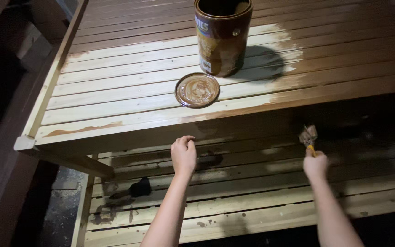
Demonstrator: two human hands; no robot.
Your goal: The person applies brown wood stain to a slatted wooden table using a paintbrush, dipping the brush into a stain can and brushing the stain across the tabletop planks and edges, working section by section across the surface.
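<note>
Right hand [315,164]: fingers clamped on the handle of a small paintbrush [308,137], bristles up, held just below the front edge of the slatted wooden surface [115,87] and above the lower slatted shelf [234,201]. Left hand [184,154]: fingers curled loosely together, holding nothing, close under the same front edge. On the surface: open stain can [222,36], upright, drips down its side; round lid [197,90] lying flat just in front of it, apart. Slats right of the can are dark with stain; slats to the left are pale. Dark blotches on the lower shelf at left.
</note>
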